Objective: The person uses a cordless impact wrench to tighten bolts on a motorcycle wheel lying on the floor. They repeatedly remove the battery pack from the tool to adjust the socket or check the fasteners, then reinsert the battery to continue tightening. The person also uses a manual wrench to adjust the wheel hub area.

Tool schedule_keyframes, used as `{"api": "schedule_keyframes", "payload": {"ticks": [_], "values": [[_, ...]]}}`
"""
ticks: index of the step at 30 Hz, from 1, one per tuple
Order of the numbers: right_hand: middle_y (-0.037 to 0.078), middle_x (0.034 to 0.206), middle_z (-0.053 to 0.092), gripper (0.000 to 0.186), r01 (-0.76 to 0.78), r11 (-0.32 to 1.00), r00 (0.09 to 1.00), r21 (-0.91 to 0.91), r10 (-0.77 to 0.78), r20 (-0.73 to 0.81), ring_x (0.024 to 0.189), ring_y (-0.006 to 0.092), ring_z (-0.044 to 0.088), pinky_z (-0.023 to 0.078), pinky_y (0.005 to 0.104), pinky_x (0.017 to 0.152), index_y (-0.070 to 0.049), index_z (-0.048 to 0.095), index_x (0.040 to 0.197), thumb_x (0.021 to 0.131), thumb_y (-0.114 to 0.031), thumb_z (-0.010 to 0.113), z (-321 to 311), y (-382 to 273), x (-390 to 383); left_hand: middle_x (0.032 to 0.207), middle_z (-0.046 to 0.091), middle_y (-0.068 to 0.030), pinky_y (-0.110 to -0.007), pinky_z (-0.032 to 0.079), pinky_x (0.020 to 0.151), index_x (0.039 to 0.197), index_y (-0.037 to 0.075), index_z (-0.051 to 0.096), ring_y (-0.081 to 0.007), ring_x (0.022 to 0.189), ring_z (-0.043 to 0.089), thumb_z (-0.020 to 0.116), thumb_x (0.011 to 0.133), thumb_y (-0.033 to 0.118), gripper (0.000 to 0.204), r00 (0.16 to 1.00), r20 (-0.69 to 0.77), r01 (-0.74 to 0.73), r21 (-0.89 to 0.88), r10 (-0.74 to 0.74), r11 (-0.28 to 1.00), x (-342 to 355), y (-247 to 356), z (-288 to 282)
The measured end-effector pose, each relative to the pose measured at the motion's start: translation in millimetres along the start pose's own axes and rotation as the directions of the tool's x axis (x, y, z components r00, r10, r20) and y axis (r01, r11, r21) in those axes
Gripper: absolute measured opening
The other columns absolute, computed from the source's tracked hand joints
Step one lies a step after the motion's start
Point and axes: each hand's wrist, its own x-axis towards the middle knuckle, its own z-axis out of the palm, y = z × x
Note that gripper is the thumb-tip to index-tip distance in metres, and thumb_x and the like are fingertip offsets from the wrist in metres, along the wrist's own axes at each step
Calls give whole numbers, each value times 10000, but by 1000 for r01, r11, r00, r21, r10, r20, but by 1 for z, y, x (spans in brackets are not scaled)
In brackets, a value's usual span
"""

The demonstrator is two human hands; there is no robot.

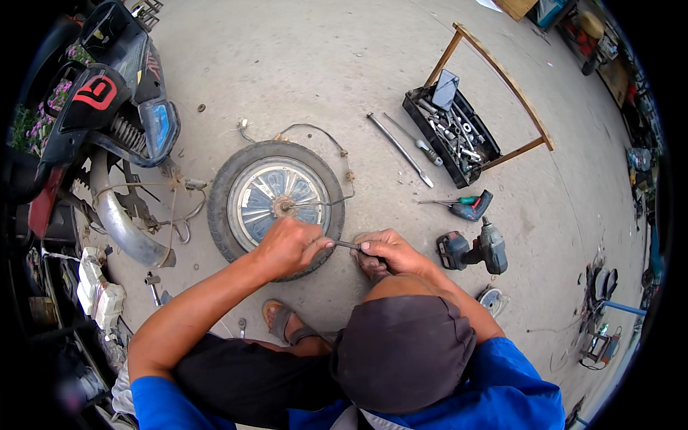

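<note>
Between my hands runs a thin dark rod-like piece [346,244]; whether it is stiff or a length of cable I cannot make out. My left hand [292,244] is closed on its left end, above the near edge of the wheel. My right hand [387,249] pinches the other end with the thumb on top, just right of the tyre. Flat on the ground lies the wheel [219,204], with a black tyre and a silver hub. A dark cable [331,137] leaves its axle and loops round the far side, with lighter joints along it.
A black toolbox [431,136] with a wooden handle holds sockets and a phone [445,89]. Beside it lie a long metal bar [400,150], a screwdriver [430,152] and a cordless impact driver [490,247]. A partly stripped scooter [129,93] stands on the left.
</note>
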Motion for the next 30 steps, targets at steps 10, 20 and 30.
{"api": "schedule_keyframes", "payload": {"ticks": [10, 20, 30], "values": [[20, 585, 485, 267, -1, 1000, 998, 7, 1, 57, 464, 75, 376, 283, 237, 433, 68, 660, 993, 954, -187, 591, -2, -3, 1, 628, 598, -190, -442, 447, 542, 712, 14, 639, -380, 592, 597, 717, 876, 184, 248, 998, 66, -10, -154, 20, 988, -1, -4, -5], [39, 660, 527, 243, 54, 998, 998, -31, -55, -23, 506, 86, 407, 316, 252, 440, 63, 641, 1009, 909, -149, 576, -1, 3, 1, 607, 564, -178, -432, 430, 536, 716, -4, 632, -365, 558, 556, 709, 880, 145, 235, 998, -61, 3, -134, -11, 991, -2, -11, -11], [33, 705, 502, 217, 34, 996, 997, 86, -27, -76, 527, 65, 386, 304, 223, 431, 63, 606, 1039, 943, -128, 564, 19, -24, 5, 635, 583, -166, -424, 452, 554, 731, 0, 637, -360, 583, 567, 716, 868, 117, 197, 997, -75, -6, -77, 0, 997, -1, -8, -12]]}}
